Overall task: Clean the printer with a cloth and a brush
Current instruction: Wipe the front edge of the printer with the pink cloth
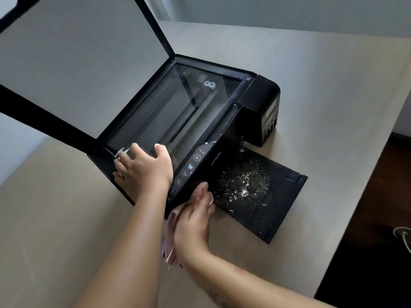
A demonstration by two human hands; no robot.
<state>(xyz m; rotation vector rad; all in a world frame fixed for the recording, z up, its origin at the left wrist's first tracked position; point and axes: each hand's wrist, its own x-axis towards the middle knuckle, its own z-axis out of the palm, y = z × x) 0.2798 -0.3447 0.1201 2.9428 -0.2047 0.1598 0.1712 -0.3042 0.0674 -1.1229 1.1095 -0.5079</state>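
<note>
A black printer (258, 101) stands on a beige table (311, 74) with its scanner lid (73, 63) raised and the glass (173, 107) exposed. White dust specks cover its pulled-out output tray (255, 192). My left hand (142, 170) rests flat on the printer's front left corner, fingers spread over the edge of the glass. My right hand (195, 218) presses a pink cloth (171, 232) against the printer's front face, just left of the dusty tray. No brush is in view.
The table's right edge runs diagonally down to a dark floor (378, 218). A white cable loop (402, 236) lies on the floor at the far right. A grey wall stands behind the table.
</note>
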